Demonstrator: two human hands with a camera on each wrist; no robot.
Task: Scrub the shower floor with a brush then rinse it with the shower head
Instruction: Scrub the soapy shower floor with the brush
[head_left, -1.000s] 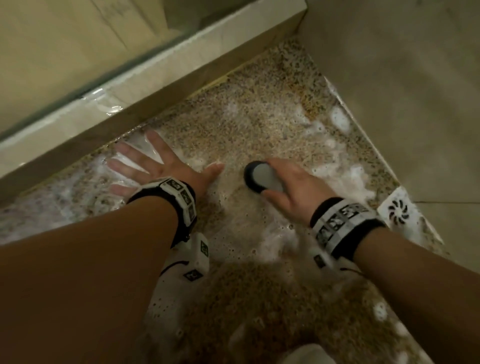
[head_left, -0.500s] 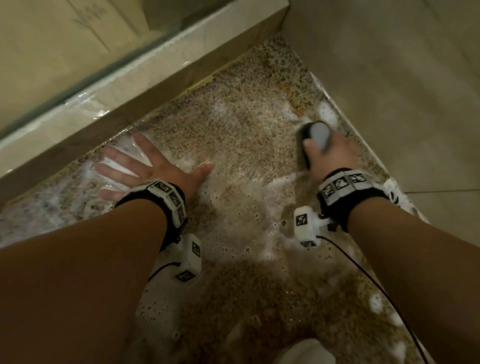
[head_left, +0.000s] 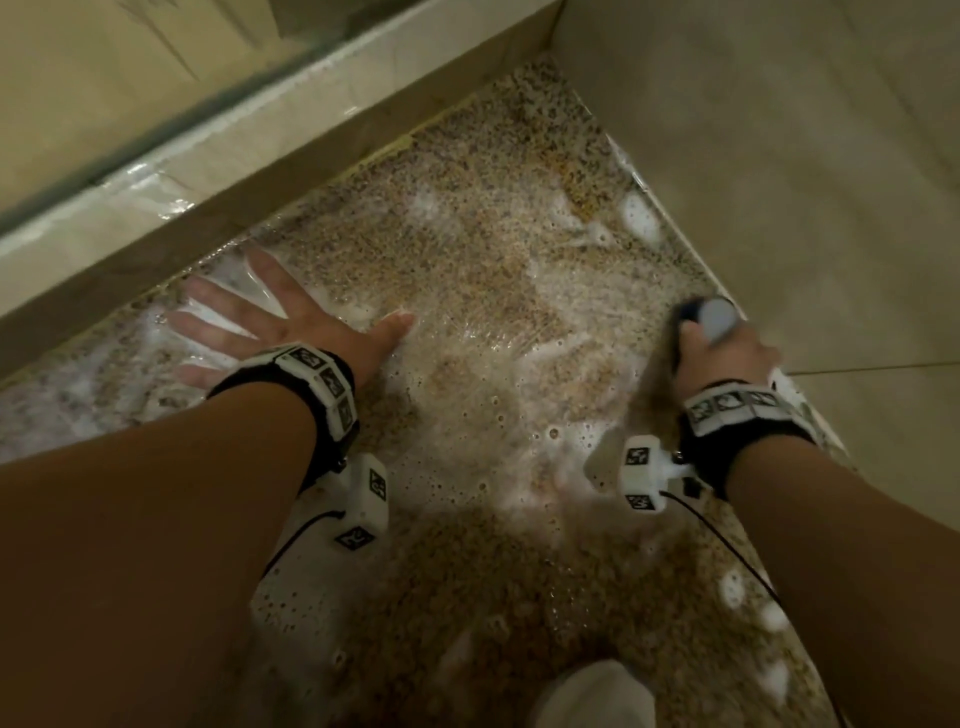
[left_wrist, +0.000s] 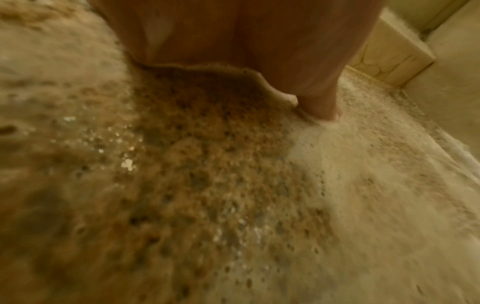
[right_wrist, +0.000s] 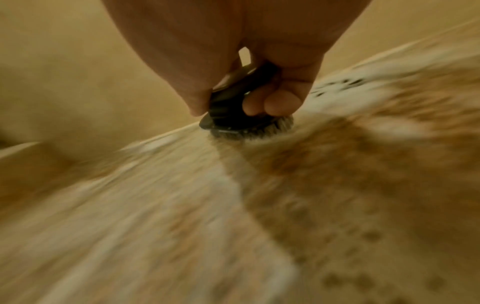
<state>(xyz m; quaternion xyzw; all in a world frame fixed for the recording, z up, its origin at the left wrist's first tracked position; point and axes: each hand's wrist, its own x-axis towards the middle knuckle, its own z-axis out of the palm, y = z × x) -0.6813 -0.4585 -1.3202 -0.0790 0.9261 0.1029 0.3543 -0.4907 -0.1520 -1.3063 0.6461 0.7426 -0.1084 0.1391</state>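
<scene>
Where the speckled, pebble-textured shower floor (head_left: 467, 270) meets a pale tiled wall (head_left: 779, 156) on the right and a raised marble curb (head_left: 208, 171) on the left, suds and small bubbles lie in white patches over the wet stone. A strip of glass panel (head_left: 156, 124) stands along the top of the curb.

Seen from the head camera, the left hand (head_left: 280, 332) lies flat on the floor near the curb, fingers spread and straight, thumb pointing toward the middle. The right hand (head_left: 727, 353) is down at the floor's right edge, just beside the wall, its fingers wrapped round a scrub brush (head_left: 714, 317) with a grey top and dark body. Both wrists wear black bands with white marker blocks.

Only the right wrist view shows the brush's underside: dark bristles (right_wrist: 249, 131) pressed on the floor at the wall's foot, with the thumb on one side of the black handle and curled fingertips (right_wrist: 270, 105) on the other; the floor there is streaked with blur. From the left wrist camera comes the palm's heel and thumb planted in foam, glints of water, and the curb's end beyond.
</scene>
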